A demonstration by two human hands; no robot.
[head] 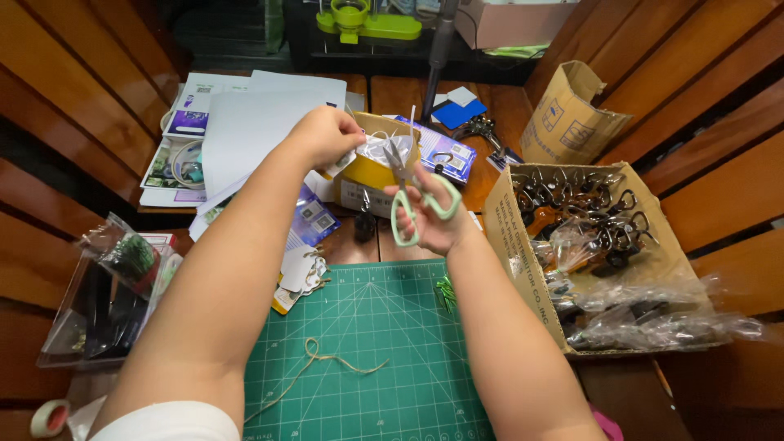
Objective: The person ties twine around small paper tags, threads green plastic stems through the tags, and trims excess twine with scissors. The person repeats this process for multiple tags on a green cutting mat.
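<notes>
A small clear packet (384,147) is pinched in the closed left hand (327,135) over a yellow box (367,173), pale green scissors (412,196) are gripped open-bladed in the right hand (433,220) just beyond the green cutting mat (376,359), and a cardboard box (510,245) of metal clips stands at right.

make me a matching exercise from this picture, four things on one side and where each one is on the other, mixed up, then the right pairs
Things:
1. scissors
2. loose string
3. metal clips
4. roll of tape

Places:
A. bottom left corner, off the mat
B. in the right hand
C. lying on the green cutting mat
D. in the open cardboard box at the right

Pairs: 1-B, 2-C, 3-D, 4-A
</notes>
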